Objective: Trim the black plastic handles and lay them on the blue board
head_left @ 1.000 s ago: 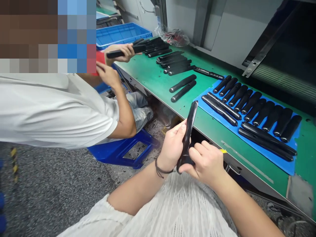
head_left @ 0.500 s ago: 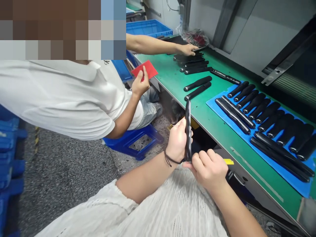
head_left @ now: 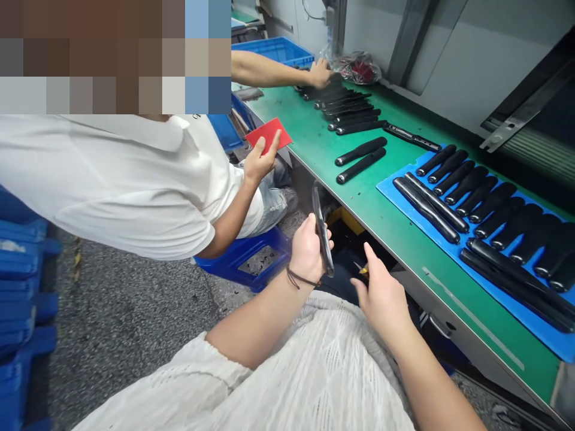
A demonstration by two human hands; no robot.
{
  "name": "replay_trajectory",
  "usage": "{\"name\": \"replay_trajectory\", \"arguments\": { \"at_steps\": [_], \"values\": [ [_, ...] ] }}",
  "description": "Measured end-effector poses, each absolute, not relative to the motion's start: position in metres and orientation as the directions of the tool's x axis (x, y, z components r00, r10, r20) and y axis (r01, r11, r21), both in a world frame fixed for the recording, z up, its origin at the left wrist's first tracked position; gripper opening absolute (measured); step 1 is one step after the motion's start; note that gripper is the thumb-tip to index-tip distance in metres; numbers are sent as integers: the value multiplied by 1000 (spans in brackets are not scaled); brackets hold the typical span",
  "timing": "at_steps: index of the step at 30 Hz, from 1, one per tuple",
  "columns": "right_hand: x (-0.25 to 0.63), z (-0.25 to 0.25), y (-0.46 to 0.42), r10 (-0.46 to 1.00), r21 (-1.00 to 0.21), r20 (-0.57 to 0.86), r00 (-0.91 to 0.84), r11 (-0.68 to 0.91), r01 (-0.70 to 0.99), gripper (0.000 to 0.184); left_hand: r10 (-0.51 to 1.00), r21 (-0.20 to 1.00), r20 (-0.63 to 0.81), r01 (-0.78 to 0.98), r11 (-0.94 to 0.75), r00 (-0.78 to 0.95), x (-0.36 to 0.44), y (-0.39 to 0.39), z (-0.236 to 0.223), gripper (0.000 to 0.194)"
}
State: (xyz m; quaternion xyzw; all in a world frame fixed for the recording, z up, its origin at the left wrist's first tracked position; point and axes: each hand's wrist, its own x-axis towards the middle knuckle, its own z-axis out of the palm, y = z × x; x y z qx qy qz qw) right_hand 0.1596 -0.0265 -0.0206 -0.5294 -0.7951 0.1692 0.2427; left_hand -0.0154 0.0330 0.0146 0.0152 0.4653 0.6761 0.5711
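Note:
My left hand (head_left: pixel 308 248) is wrapped round a long, slim black plastic handle shell (head_left: pixel 320 224), held tilted in front of the bench edge. To its right, my right hand (head_left: pixel 384 293) holds a small yellow knife (head_left: pixel 363 271). The knife's thin pointed tip sticks out towards the left hand, and its rest is hidden by the palm. Index finger and thumb of the right hand are stretched out, apart from the shell. Two similar black handle pieces (head_left: pixel 362 151) lie on the green bench beyond.
A blue mat (head_left: pixel 393 190) on the green bench top (head_left: pixel 404 239) bears several black handles. A co-worker at the left holds a red card (head_left: pixel 269 136) and reaches over a pile of black pieces (head_left: pixel 345 105). A blue stool (head_left: pixel 242 257) stands below.
The shell and left hand have shifted left. The right hand has moved away from the shell's lower end, its fingers opening out. The co-worker's far hand has moved left along the pile.

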Motion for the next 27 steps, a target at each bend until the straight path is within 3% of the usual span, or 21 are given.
{"name": "replay_trajectory", "arguments": {
  "at_steps": [3, 5, 8, 10, 11, 13, 15, 16, 20, 24, 27],
  "values": [
    [142, -11, -36, 915, -822, 209, -346, 356, 444, 43, 789, 627, -507, -777, 61, -347, -7, 32, 6, 22],
    [131, -6, -41, 897, -865, 296, -329, 397, 306, 16, 807, 647, -485, -759, 73, -335, -5, 31, -2, 23],
    [127, -2, -45, 862, -825, 438, -255, 498, 267, 11, 827, 860, -346, -502, 91, -443, -14, 23, -11, 28],
    [131, 0, -46, 849, -814, 477, -227, 524, 252, 10, 802, 996, 29, -53, -75, -597, -26, 14, -13, 41],
    [134, 1, -46, 853, -824, 474, -219, 517, 232, 11, 769, 958, 285, 202, -205, -571, -32, 8, -13, 46],
    [138, 4, -47, 864, -852, 453, -219, 492, 177, 14, 734, 725, 638, 501, -472, -232, -39, -2, -10, 43],
    [140, 7, -49, 872, -869, 439, -218, 473, 142, 16, 696, 566, 708, 492, -661, 121, -41, -9, -8, 38],
    [140, 8, -50, 875, -870, 437, -209, 470, 148, 15, 679, 541, 707, 465, -700, 200, -39, -11, -8, 39],
    [149, 10, -50, 870, -816, 430, -243, 489, 307, 16, 673, 528, 723, 506, -682, 153, -33, -8, -14, 38],
    [170, 13, -45, 851, -707, 413, -325, 524, 474, 9, 695, 590, 713, 457, -665, 90, -35, -4, -14, 38],
    [182, 23, -38, 836, -616, 378, -397, 548, 566, 30, 674, 583, 723, 389, -713, 152, -37, -3, -8, 37]
  ]
}}
